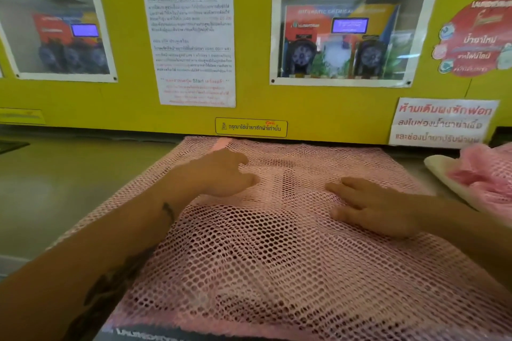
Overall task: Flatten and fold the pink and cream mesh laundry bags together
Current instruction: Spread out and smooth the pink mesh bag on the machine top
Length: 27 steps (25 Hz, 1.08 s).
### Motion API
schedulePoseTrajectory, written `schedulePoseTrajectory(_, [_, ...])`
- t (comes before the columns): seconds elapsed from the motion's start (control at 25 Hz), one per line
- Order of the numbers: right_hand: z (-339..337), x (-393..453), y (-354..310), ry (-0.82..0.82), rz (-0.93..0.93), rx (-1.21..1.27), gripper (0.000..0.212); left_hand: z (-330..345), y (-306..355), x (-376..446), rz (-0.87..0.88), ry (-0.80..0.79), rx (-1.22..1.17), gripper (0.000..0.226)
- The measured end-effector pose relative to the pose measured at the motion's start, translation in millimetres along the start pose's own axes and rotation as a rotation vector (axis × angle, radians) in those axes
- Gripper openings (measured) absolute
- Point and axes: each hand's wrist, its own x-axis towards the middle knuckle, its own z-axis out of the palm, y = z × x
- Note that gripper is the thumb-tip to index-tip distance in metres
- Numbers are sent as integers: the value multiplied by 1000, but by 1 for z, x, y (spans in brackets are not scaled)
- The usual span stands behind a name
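Note:
A large pink mesh laundry bag (277, 252) lies spread flat across the grey counter, reaching from the yellow wall to the near edge. My left hand (221, 174) rests palm down on its far left part, fingers loosely curled. Flat on the mesh to the right of centre lies my right hand (368, 205), fingers pointing left. Neither hand grips the fabric. At the right edge a cream bag (443, 171) sits under a bunched pink mesh bag (482, 171).
The grey counter (69, 183) extends to the left of the bag. A yellow wall (332, 108) with posters and warning stickers rises right behind the bag's far edge. A dark object (11, 145) sits at the far left.

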Motion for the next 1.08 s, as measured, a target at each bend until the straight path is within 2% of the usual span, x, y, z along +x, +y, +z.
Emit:
schedulePoseTrajectory(0.16, [2, -23, -7, 4, -33, 46, 85, 26, 28, -10, 75, -118, 97, 75])
schedulePoseTrajectory(0.28, [-6, -21, 2, 48, -12, 83, 79, 31, 23, -21, 34, -87, 93, 77])
schedulePoseTrajectory(0.44, [-4, -22, 19, -6, -45, 63, 76, 24, 32, -31, -30, -78, 75, 79])
schedulePoseTrajectory(0.6, [-49, -54, 46, 206, -117, 120, 74, 8, 78, -37, -5, -8, -10, 71])
schedulePoseTrajectory(0.72, [-96, -80, 100, 396, -14, 250, 63, -3, 129, -36, 74, 67, -72, 64])
schedulePoseTrajectory(0.76, [-105, -87, 126, 449, 45, 298, 64, -5, 148, -34, 96, 84, -117, 63])
schedulePoseTrajectory(0.8, [-110, -92, 153, 466, 97, 294, 75, -7, 166, -32, 121, 99, -148, 62])
schedulePoseTrajectory(0.84, [-112, -96, 178, 425, 165, 239, 84, -7, 183, -29, 150, 117, -159, 61])
schedulePoseTrajectory(0.92, [-103, -98, 208, 258, 311, 155, 87, -4, 218, -21, 210, 152, -166, 57])
schedulePoseTrajectory(1.0, [-80, -96, 219, 98, 364, 140, 94, 2, 252, -11, 257, 156, -171, 55])
schedulePoseTrajectory(1.08, [-59, -91, 222, 136, 334, 77, 85, 10, 279, -1, 268, 106, -194, 55])
